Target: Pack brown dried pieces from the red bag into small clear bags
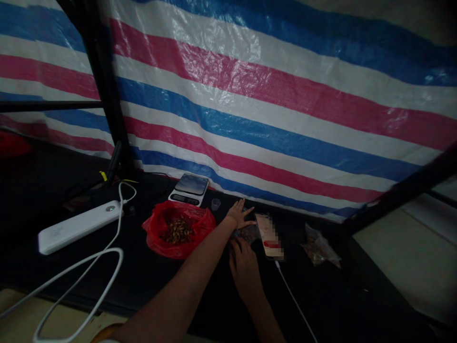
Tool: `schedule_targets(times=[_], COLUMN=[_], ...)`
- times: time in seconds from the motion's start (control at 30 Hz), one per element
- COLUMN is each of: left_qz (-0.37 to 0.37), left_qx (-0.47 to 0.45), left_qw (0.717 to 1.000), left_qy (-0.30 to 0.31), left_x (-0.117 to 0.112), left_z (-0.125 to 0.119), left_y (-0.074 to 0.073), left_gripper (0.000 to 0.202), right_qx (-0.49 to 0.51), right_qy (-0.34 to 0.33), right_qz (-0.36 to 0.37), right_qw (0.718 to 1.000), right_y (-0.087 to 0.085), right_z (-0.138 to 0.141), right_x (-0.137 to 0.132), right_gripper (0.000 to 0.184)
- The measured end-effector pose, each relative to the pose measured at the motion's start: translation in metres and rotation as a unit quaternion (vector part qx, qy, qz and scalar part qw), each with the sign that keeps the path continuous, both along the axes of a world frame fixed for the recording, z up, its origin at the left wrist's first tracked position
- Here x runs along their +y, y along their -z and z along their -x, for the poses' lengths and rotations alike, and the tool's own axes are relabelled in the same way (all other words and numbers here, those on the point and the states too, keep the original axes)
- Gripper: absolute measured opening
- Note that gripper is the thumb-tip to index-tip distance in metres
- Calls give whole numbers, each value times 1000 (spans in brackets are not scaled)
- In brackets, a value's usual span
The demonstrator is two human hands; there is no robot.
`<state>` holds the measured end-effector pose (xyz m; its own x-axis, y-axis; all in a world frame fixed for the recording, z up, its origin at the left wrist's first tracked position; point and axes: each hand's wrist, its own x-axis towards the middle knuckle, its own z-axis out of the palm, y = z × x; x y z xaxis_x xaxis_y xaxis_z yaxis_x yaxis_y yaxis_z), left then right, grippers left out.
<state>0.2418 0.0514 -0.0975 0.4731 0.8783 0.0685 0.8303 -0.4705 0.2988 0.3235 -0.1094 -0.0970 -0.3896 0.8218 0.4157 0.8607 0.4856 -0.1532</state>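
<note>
My left hand (240, 214) lies palm down with its fingers spread, at the far end of a small clear plastic bag (249, 234) with dark bits inside. At the near edge of this bag rests my right hand (244, 262), its fingers lying over the plastic and slightly bent. Both hands touch the bag, which is partly hidden beneath them. Just left of my left forearm, an open red plastic bag (152, 236) holds many small brown pieces (178, 231). A phone (267, 233) with a lit screen lies close on the right.
Behind the red bag are a white digital scale (190, 196) and a small clear cup (215, 204). A white power bank (80, 227) with a looping white cable (119, 267) lies left. Another filled clear bag (321, 247) lies right. Striped sheeting (250, 124) stands behind the black table (214, 305).
</note>
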Motion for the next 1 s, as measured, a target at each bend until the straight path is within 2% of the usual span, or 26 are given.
schedule_targets(times=[0.2,0.33,0.47,0.6,0.9,1.0], left_qz=[-6,19,47,43,-55,-78], left_qx=[-7,-4,-9,1,12,10], left_qw=[1000,999,997,996,996,993], left_qy=[-16,-26,-55,-72,-68,-87], left_x=[-2,2,8,9,2,-2], left_z=[0,-1,-2,0,13,13], left_y=[-3,-8,-11,-14,-18,-26], left_gripper=[75,70,58,52,60,62], right_qx=[2,11,20,17,49,102], right_qy=[-2,-8,-14,-17,-27,-39], right_qz=[24,41,27,11,29,50], right_qw=[1000,999,999,1000,998,993], right_y=[-6,-11,-11,-8,-9,-10], right_z=[1,2,1,-1,-1,-3], right_x=[1,1,1,1,1,1], right_gripper=[38,38,38,37,35,32])
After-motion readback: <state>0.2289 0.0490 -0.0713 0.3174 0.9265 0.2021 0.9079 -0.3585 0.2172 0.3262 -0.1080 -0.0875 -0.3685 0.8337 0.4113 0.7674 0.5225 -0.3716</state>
